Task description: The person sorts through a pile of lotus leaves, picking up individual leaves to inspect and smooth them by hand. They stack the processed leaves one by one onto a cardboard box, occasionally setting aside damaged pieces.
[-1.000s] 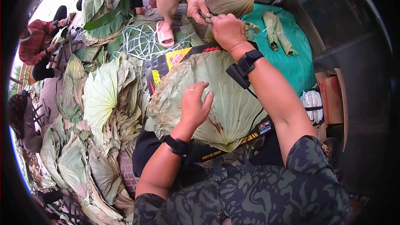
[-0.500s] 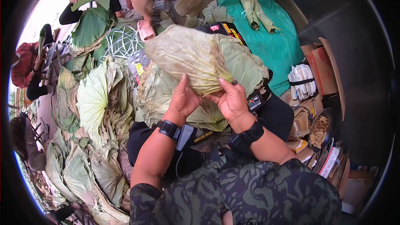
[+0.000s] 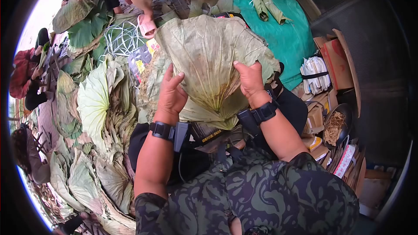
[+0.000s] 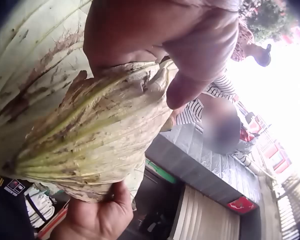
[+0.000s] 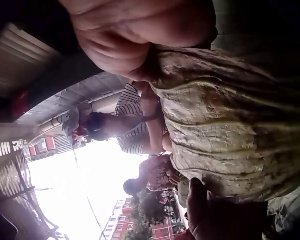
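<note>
A dried, pale green-brown leaf (image 3: 204, 56) is spread in a fan above more leaves on the lap. My left hand (image 3: 170, 93) grips its left edge, thumb on the near face and fingers behind. At the right edge my right hand (image 3: 252, 80) pinches it, its fingers mostly hidden behind the leaf. The left wrist view has the ribbed leaf (image 4: 90, 135) between the left hand (image 4: 165, 40) above and the right hand (image 4: 97, 217) below. In the right wrist view the leaf (image 5: 215, 120) hangs in folds beside the right hand (image 5: 145, 30).
Leaf piles (image 3: 93, 100) cover the ground at left, near white strapping (image 3: 122, 38). Two rolled leaf bundles (image 3: 265, 4) lie on green sheeting (image 3: 289, 39). Boxes (image 3: 337, 67) and a dark pan (image 3: 337, 126) stand at right. Other people sit at the top and left.
The right hand has come back from another person's hand to the lap. The leaf, folded half a second ago, is now spread wider, with both hands farther apart.
</note>
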Demonstrator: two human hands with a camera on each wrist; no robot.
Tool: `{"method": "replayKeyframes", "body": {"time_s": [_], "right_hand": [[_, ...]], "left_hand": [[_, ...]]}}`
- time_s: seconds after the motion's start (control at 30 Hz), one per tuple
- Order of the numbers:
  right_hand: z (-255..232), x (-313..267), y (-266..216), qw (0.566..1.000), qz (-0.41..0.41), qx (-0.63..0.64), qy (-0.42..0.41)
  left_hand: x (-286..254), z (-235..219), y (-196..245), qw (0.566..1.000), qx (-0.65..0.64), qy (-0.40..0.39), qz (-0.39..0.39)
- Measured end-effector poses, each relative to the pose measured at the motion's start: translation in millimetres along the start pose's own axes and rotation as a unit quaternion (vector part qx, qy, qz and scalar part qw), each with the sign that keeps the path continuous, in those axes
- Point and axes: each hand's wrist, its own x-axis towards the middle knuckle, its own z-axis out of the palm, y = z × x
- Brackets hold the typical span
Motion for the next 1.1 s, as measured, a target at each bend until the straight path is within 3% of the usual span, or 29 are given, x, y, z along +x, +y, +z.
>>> {"method": "replayKeyframes", "body": {"time_s": [0.03, 0.1, 0.17, 0.23, 0.3, 0.37, 0.43, 0.5, 0.53, 0.57, 0.6, 0.63, 0.7, 0.73, 0.8, 0.83, 0.93, 0.97, 1.07, 1.1], "right_hand": [[-3, 3, 4, 0.996, -0.059, -0.067, 0.016], [-10, 8, 11, 0.993, -0.063, -0.093, 0.031], [-19, 14, 14, 0.99, -0.065, -0.118, 0.046], [-29, 19, 13, 0.98, -0.067, -0.181, 0.047], [-44, 29, 31, 0.98, -0.078, -0.175, 0.048], [-59, 41, 52, 0.967, -0.042, -0.229, 0.106], [-71, 44, 54, 0.973, -0.005, -0.206, 0.103], [-70, 38, 43, 0.922, 0.04, -0.297, 0.244], [-66, 30, 33, 0.897, -0.047, -0.376, 0.227], [-57, 23, 26, 0.896, -0.046, -0.378, 0.23], [-47, 18, 22, 0.854, -0.182, -0.46, 0.161], [-36, 11, 20, 0.786, -0.312, -0.527, 0.086], [-3, -7, 21, 0.777, -0.265, -0.562, -0.103], [2, -14, 26, 0.781, -0.265, -0.556, -0.108], [10, -23, 38, 0.67, -0.122, -0.654, -0.33], [7, -25, 46, 0.669, -0.122, -0.652, -0.335], [-2, -25, 50, 0.66, -0.108, -0.655, -0.352], [-1, -26, 49, 0.659, -0.105, -0.655, -0.355], [-1, -22, 44, 0.653, -0.095, -0.656, -0.366], [0, -21, 45, 0.648, -0.093, -0.661, -0.367]], "left_hand": [[4, -4, 4, 0.999, -0.046, 0.026, 0.008], [14, -11, 4, 0.999, -0.044, 0.01, 0.028], [19, -16, 0, 0.995, -0.017, 0.065, 0.07], [18, -19, -5, 0.993, 0.011, 0.101, 0.057], [15, -8, -12, 0.926, 0.242, 0.273, 0.097], [25, -37, -29, 0.914, 0.282, 0.272, 0.109], [29, -59, -43, 0.891, 0.338, 0.291, 0.08], [28, -59, -49, 0.895, 0.337, 0.273, 0.104], [27, -57, -50, 0.887, 0.356, 0.275, 0.107], [27, -51, -50, 0.878, 0.375, 0.276, 0.111], [25, -37, -45, 0.879, 0.375, 0.274, 0.108], [21, -23, -39, 0.889, 0.353, 0.281, 0.077], [18, -16, -39, 0.894, 0.334, 0.295, 0.049], [21, -23, -43, 0.893, 0.324, 0.297, 0.094], [23, -23, -36, 0.874, 0.338, 0.306, 0.17], [19, -26, -29, 0.892, 0.316, 0.281, 0.16], [12, -22, -4, 0.88, 0.301, 0.313, 0.194], [18, -41, -3, 0.866, 0.316, 0.327, 0.208], [23, -43, -2, 0.839, 0.307, 0.396, 0.213], [21, -36, -5, 0.763, 0.444, 0.359, 0.302]]}}
